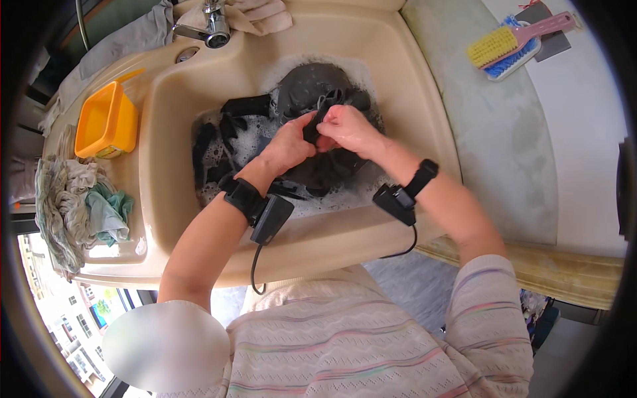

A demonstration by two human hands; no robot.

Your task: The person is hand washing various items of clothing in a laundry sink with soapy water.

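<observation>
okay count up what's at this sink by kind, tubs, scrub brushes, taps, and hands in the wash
Orange tub: 1
Scrub brushes: 2
Tap: 1
Hands, left hand and right hand, gripping the dark garment: 2
Total: 6

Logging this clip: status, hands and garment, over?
Left hand and right hand both gripping dark garment. Garment in soapy sink. Nothing blocking.

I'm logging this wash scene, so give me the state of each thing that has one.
dark garment: wet, soapy, bunched in the sink
left hand: closed on the dark garment
right hand: closed on the dark garment
sink: holds sudsy water
tap: no water running that I can see
orange tub: upright, looks empty
scrub brush: lying unused on the counter
rags: heaped on the sink's ledge
</observation>
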